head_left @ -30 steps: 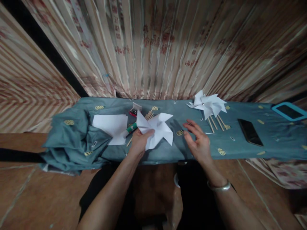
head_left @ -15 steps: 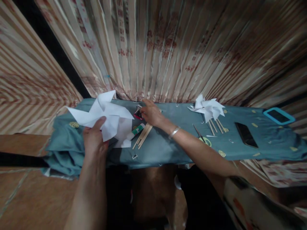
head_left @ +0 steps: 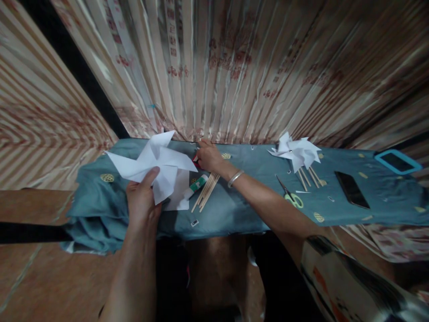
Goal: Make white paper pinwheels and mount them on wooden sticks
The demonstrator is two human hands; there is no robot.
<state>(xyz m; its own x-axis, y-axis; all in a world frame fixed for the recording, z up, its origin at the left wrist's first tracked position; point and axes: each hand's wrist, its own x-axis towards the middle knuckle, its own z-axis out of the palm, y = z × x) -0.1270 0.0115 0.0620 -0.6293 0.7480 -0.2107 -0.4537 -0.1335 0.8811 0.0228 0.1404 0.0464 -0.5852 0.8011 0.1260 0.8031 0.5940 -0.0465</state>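
My left hand [head_left: 143,193] grips a white paper pinwheel [head_left: 157,163], its thumb pressed on the folded blades near the middle. No stick shows on this pinwheel. At the back of the cloth, my right hand [head_left: 212,158] reaches over a small red and dark object [head_left: 196,162], fingers bent down at it. Those fingertips are mostly hidden, and so is whatever lies between them. Just in front of that hand lie several thin wooden sticks [head_left: 207,191] and a green and white glue stick [head_left: 197,184]. Beneath the held pinwheel rests a sheet of white paper [head_left: 181,197].
White pinwheels on sticks [head_left: 296,152] lie right of centre. Scissors with pale green handles [head_left: 293,199], a dark phone [head_left: 351,190] and a blue-framed device [head_left: 397,162] are farther right. A pleated curtain [head_left: 234,76] hangs behind the blue-green cloth [head_left: 241,214].
The view has shifted slightly, moving most things rightward. My right hand's fingers now cover more of the red and dark object. My left hand still holds the pinwheel.
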